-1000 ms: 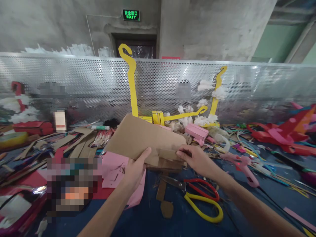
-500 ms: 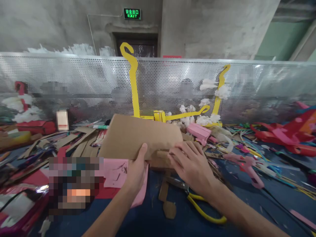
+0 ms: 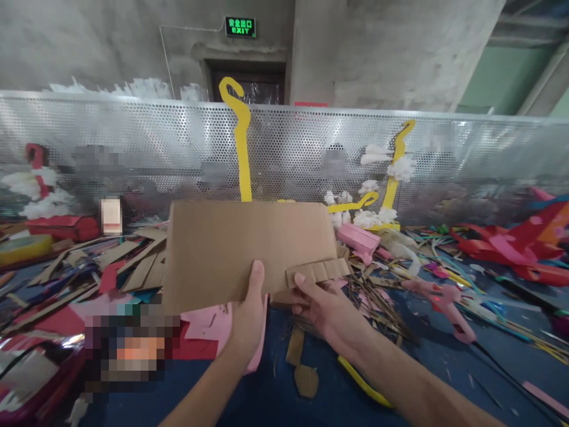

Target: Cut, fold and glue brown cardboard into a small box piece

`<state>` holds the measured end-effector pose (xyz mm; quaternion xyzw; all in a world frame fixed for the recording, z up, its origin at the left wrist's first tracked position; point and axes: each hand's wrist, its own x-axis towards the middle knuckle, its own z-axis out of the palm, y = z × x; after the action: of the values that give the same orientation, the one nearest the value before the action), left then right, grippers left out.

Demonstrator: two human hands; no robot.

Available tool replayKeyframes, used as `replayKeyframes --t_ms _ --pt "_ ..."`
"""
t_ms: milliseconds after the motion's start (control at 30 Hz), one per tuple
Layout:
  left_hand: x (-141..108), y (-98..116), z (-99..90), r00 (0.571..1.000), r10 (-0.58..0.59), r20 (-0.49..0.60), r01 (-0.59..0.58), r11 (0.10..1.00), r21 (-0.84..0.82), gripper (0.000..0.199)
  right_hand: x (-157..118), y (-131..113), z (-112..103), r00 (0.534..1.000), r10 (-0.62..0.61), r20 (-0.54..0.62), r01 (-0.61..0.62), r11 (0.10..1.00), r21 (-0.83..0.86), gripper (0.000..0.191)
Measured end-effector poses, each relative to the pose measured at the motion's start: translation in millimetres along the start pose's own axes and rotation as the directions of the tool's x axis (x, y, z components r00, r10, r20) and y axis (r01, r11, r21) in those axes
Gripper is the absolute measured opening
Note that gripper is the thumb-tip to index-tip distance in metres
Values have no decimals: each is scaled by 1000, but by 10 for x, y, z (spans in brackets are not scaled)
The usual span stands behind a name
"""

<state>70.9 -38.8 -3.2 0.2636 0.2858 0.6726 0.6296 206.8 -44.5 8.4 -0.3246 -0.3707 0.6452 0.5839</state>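
A wide flat piece of brown cardboard (image 3: 231, 249) is upright in front of me, its lower edge in my left hand (image 3: 249, 317) with the thumb on the near face. My right hand (image 3: 331, 308) pinches a short creased cardboard strip (image 3: 322, 271) between thumb and fingers, over the lower right corner of the cardboard. Under my right forearm, a yellow-handled tool (image 3: 364, 384) lies partly hidden. Small cardboard scraps (image 3: 306, 381) rest on the blue table between my arms.
A pink glue gun (image 3: 451, 302) lies at right with its cord. Yellow hook-shaped pieces (image 3: 242, 148) stand behind, before a perforated metal panel (image 3: 293, 154). Cardboard strips (image 3: 144, 261) and a tape roll (image 3: 24, 250) are at left, a red craft piece (image 3: 511, 243) at right.
The cardboard has turned to face me more squarely and its left end has shifted left. My right hand has rolled over, showing its thumb and the strip, which has come up into clearer view.
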Motion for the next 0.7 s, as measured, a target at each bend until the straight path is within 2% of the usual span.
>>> replayKeyframes --t_ms 100,300,433,533,700 --pt "-7 28 60 1000 -24 5 24 1000 -18 51 30 68 -70 993 -112 28 114 988 -105 32" --pt "60 48 122 990 -35 133 44 997 -67 40 133 165 -239 956 -287 62 294 936 -192 26" --pt "89 13 80 992 -61 108 73 991 -110 28 149 184 -318 938 -339 74 346 898 -271 20" --pt "83 -16 75 987 -138 80 150 976 -159 27 143 148 -395 929 -352 113 369 858 -356 23" --pt "72 -13 116 963 -268 35 270 942 -198 15 140 57 -528 885 -429 183 454 701 -550 23"
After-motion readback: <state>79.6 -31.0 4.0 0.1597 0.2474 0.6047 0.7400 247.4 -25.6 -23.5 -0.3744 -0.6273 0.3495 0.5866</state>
